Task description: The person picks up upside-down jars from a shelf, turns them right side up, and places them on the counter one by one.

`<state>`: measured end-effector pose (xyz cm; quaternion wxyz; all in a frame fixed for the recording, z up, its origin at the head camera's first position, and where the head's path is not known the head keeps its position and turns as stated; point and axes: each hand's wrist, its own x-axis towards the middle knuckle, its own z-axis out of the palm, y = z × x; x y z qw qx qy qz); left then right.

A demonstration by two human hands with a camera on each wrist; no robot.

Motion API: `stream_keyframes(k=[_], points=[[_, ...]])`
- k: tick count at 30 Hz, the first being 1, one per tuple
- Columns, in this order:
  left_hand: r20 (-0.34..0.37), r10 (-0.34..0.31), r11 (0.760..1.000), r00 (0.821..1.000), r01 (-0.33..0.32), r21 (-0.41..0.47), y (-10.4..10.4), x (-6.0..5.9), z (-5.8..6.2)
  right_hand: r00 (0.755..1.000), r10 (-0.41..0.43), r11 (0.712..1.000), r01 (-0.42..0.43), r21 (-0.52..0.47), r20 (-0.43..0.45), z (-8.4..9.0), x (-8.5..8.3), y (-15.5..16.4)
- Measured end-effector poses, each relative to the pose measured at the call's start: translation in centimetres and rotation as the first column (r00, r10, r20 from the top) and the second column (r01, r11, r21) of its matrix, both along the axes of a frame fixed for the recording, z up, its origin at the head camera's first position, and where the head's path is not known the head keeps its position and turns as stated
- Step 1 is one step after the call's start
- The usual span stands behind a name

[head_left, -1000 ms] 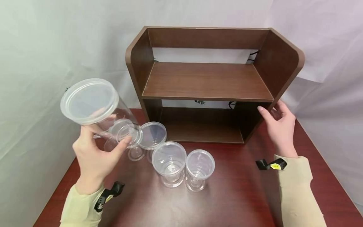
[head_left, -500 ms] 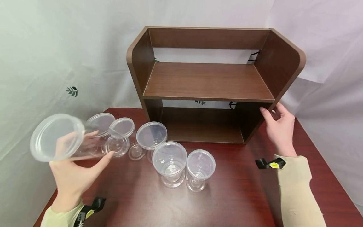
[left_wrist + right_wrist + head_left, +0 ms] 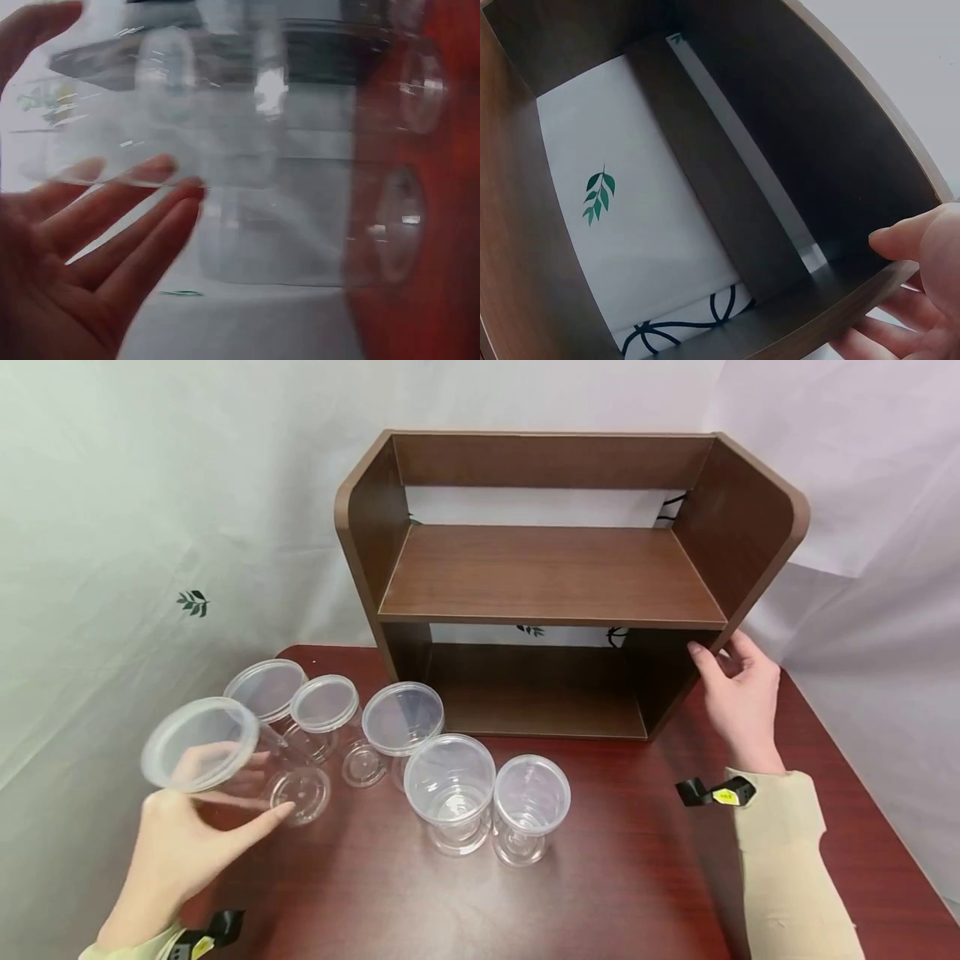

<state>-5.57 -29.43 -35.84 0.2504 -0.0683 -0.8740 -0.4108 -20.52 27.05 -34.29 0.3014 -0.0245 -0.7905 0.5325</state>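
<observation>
Gripped lidded clear jar [image 3: 217,764] in curled left hand [image 3: 180,852]; steadied shelf [image 3: 555,577] edge with clasping right hand [image 3: 738,702]; best lowered upright.

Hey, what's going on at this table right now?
A person's left hand holds a clear lidded jar, tilted on its side, just above the red table. Five more clear jars stand in a cluster beside it. The right hand rests its fingers on the right side panel of a brown two-tier wooden shelf, whose tiers hold nothing.
</observation>
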Motion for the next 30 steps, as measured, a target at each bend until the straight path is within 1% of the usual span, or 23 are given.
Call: stream_keyframes(k=[1,2,3,5,6,8,11,14,18,20,24,26,30], points=[[0.075,0.029,0.998,0.997,-0.025,-0.050,-0.4,-0.1,-0.6,1.000,0.002,1.000,-0.002,-0.006,0.002,0.0,-0.1,0.0],[0.138,0.047,0.995,0.989,-0.035,-0.088,-0.7,-0.3,-1.2,1.000,0.003,1.000,-0.003,-0.007,0.003,-0.1,-0.1,0.0],[0.178,0.057,0.992,0.982,-0.035,-0.120,-1.0,-0.6,-1.7,1.000,0.002,1.000,-0.002,-0.007,0.005,-0.1,-0.1,0.1],[0.231,0.068,0.985,0.970,-0.028,-0.172,-1.6,-1.1,-2.7,1.000,-0.003,1.000,0.003,-0.002,0.008,-0.2,-0.2,0.1],[0.247,0.071,0.980,0.966,-0.022,-0.199,-1.8,-1.4,-3.1,1.000,-0.005,1.000,0.005,0.000,0.008,-0.2,-0.2,0.1],[0.272,0.057,0.977,0.960,0.002,-0.211,-2.0,-2.0,-3.9,1.000,-0.012,1.000,0.012,0.006,0.008,-0.2,-0.2,0.0],[0.293,0.028,0.980,0.956,0.031,-0.195,-2.2,-2.7,-4.9,1.000,-0.012,1.000,0.012,0.004,0.007,-0.2,-0.1,0.0],[0.318,0.014,0.986,0.948,0.041,-0.164,-2.1,-3.2,-5.5,1.000,-0.006,1.000,0.006,0.002,0.010,-0.2,-0.1,-0.1],[0.355,0.023,0.986,0.935,0.037,-0.162,-1.8,-3.5,-5.8,1.000,-0.011,1.000,0.011,-0.001,0.019,-0.2,0.0,-0.1],[0.366,0.013,0.988,0.930,0.045,-0.150,-1.5,-3.7,-5.8,1.000,-0.013,1.000,0.013,-0.006,0.022,-0.1,0.0,-0.1],[0.345,-0.008,0.988,0.939,0.061,-0.143,-0.9,-4.3,-6.1,1.000,-0.010,1.000,0.010,-0.006,0.021,0.0,0.0,-0.1],[0.323,-0.021,0.987,0.946,0.071,-0.142,-0.7,-4.7,-6.3,1.000,-0.013,1.000,0.013,0.000,0.020,0.0,0.0,-0.1],[0.284,-0.024,0.984,0.958,0.073,-0.164,-0.3,-5.4,-6.6,1.000,-0.009,1.000,0.009,0.003,0.009,-0.1,0.0,-0.2]])
